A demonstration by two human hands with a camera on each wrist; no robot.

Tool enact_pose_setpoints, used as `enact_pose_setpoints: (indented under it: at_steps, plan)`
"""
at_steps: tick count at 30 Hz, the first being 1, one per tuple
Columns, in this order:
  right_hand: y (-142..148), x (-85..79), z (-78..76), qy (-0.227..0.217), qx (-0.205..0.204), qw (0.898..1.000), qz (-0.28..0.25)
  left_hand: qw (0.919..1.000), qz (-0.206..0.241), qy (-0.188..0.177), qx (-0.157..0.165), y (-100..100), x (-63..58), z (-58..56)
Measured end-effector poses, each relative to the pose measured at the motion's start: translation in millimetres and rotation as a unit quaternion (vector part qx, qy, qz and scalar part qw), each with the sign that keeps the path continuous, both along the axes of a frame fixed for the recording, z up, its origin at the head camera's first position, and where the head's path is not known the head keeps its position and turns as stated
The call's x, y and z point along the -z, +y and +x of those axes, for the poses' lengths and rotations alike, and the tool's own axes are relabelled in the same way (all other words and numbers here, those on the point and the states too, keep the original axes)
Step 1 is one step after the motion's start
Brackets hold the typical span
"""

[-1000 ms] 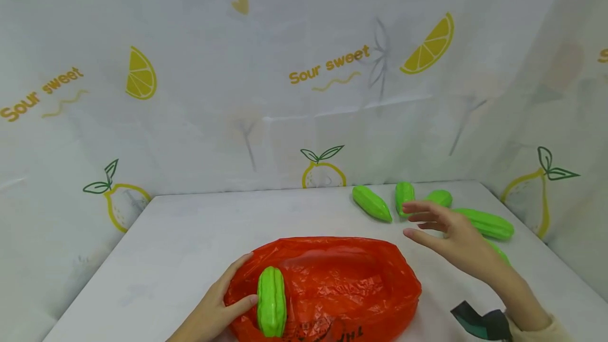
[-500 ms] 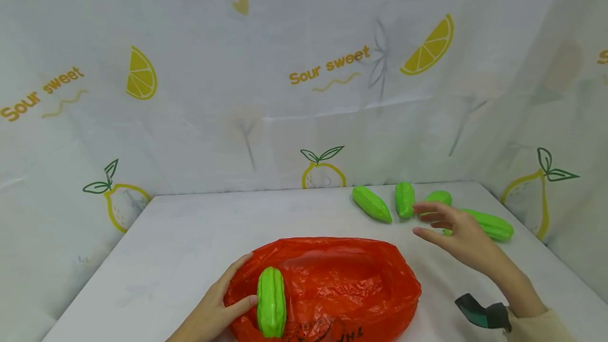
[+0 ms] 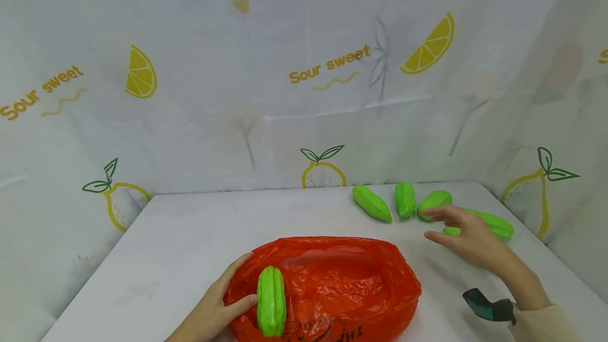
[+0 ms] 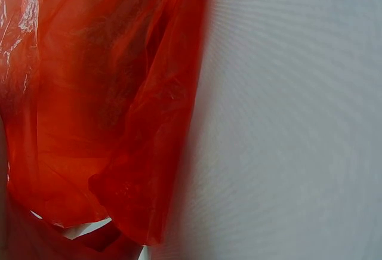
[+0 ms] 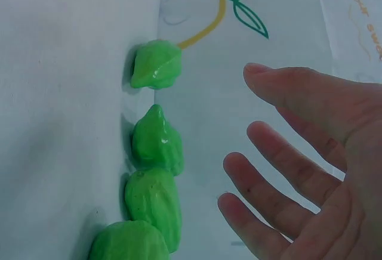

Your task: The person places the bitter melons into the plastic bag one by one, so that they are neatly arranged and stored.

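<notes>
A red plastic bag (image 3: 342, 278) lies with its mouth wide at the front of the table, and a ridged light-green gourd (image 3: 271, 302) rests inside its left end. My left hand (image 3: 220, 297) grips the bag's left rim, thumb over the inside by the gourd and fingers along the outside. In the left wrist view the bag's side (image 4: 83, 105) fills the left half. My right hand (image 3: 467, 234) hovers over the right of the table with fingers spread and nothing between them. Beyond its fingers stands a green gourd (image 3: 434, 202); a longer gourd (image 3: 496, 224) is partly hidden behind the hand.
Two more gourds lie at the back: a pointed one (image 3: 372, 203) and a shorter one (image 3: 405, 199). A white table (image 3: 157, 257) meets a lemon-print cloth (image 3: 214, 136) behind. A dark strap (image 3: 489, 307) sticks out from the right sleeve (image 3: 541, 323).
My right hand has drifted right and slightly toward me, uncovering the gourd beyond its fingers. The left hand, the bag and the gourd inside have stayed put.
</notes>
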State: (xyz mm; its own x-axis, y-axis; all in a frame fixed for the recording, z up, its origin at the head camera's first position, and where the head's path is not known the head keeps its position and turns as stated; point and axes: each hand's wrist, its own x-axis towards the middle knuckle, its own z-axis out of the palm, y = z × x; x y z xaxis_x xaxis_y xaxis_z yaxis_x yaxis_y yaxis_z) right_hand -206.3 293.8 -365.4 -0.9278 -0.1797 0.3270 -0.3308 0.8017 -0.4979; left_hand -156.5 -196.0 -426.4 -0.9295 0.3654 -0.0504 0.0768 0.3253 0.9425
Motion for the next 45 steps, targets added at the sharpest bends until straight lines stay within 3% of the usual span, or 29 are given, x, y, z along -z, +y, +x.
enact_pose_setpoints:
  at_steps: [9,21,29,45]
  plan:
    - [17.8,5.0,-3.9,-0.016,0.008,1.000,0.020,1.0000,0.005,-0.001,0.003,-0.2,-0.2,0.3]
    - [34.5,13.2,-7.4,-0.069,0.033,0.996,0.042,1.0000,-0.003,-0.001,0.000,-0.2,-1.4,1.1]
    - [43.3,20.1,-8.8,-0.051,0.037,0.997,0.045,1.0000,0.000,-0.004,-0.001,0.4,-1.7,1.0]
    - [58.9,24.2,-11.6,-0.078,0.052,0.994,0.061,1.0000,-0.002,-0.003,-0.002,0.5,-2.0,1.4]
